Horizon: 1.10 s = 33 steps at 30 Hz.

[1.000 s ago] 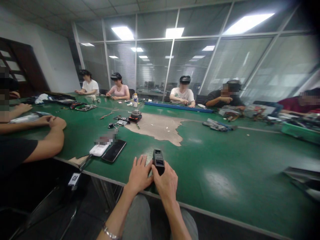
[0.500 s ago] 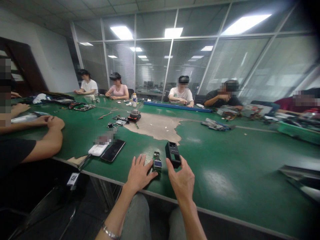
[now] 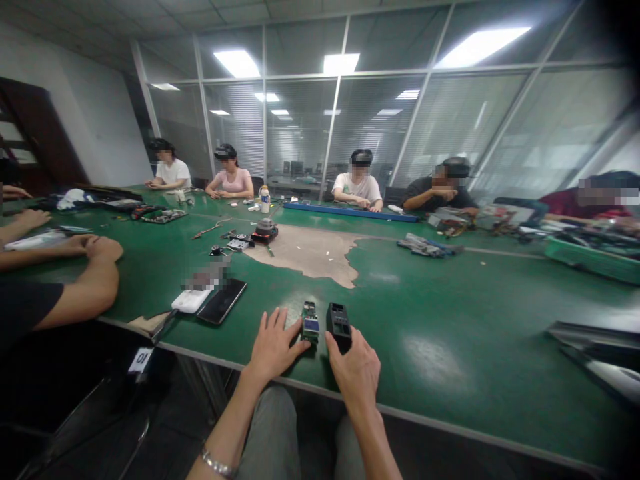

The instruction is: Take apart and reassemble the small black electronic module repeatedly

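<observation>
Close to the front edge of the green table lies a small green circuit board [image 3: 310, 325] with a bluish display on it. My left hand [image 3: 274, 343] rests spread on the tabletop just left of the board, its thumb and index finger beside the board's edge. To the right of the board is a black plastic housing [image 3: 339, 321] with rectangular openings. My right hand [image 3: 356, 363] grips its near end between thumb and fingers. The housing looks to be down at the table surface, a small gap from the board.
A dark smartphone [image 3: 223, 301] and a white power bank [image 3: 191, 300] with a cable lie to the left. Farther off are a bare brown patch [image 3: 305, 257] in the table covering, gloves [image 3: 427, 245] and a green basket [image 3: 595, 260]. Several people sit around the table.
My right hand has lowered the black housing from a raised, tilted position down toward the tabletop beside the circuit board. My left hand stays spread by the board. The view has shifted slightly.
</observation>
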{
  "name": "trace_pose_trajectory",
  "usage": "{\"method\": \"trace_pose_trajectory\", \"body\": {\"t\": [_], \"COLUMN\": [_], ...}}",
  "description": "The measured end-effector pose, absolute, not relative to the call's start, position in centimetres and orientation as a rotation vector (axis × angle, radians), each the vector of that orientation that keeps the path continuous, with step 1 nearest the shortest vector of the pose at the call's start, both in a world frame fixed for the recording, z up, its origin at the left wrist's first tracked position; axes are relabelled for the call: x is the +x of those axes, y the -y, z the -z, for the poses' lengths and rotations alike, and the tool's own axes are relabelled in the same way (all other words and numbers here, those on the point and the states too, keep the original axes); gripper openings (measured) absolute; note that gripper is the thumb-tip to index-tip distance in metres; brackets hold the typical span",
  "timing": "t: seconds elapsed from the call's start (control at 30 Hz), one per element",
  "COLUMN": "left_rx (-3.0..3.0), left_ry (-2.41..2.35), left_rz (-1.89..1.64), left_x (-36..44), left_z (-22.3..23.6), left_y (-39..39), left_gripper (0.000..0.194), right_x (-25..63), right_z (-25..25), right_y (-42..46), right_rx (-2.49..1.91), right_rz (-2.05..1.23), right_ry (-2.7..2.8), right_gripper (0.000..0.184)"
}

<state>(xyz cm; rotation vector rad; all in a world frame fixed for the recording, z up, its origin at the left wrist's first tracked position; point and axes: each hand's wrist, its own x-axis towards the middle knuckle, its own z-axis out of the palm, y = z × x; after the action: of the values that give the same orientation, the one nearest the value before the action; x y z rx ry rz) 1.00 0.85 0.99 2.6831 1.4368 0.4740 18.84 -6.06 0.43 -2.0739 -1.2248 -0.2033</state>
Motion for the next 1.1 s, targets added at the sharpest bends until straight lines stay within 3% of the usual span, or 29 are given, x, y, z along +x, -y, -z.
{"method": "trace_pose_trajectory", "body": {"t": [0.13,0.43,0.63,0.83,1.1], "left_rx": [2.668,2.664,2.664,2.672,2.693], "left_ry": [-1.427,-1.438,-1.445,-1.455,-1.453], "left_rz": [-0.453,-0.445,-0.434,-0.444,-0.464], "left_x": [1.0,1.0,1.1,1.1,1.1], "left_z": [-1.2,-1.4,-1.2,-1.1,-0.8], "left_y": [-0.9,-0.8,-0.8,-0.8,-0.9], "left_gripper": [0.065,0.064,0.063,0.065,0.063], "right_x": [18.7,18.9,18.8,19.2,19.0], "right_z": [0.3,1.5,1.2,0.8,-2.2], "right_y": [5.9,6.1,6.2,6.6,6.3], "right_rx": [-2.145,-2.039,-2.036,-2.065,-1.885], "right_rz": [0.232,0.246,0.243,0.217,0.080], "right_ry": [1.242,1.225,1.210,1.220,1.153], "right_gripper": [0.062,0.089,0.082,0.058,0.052]}}
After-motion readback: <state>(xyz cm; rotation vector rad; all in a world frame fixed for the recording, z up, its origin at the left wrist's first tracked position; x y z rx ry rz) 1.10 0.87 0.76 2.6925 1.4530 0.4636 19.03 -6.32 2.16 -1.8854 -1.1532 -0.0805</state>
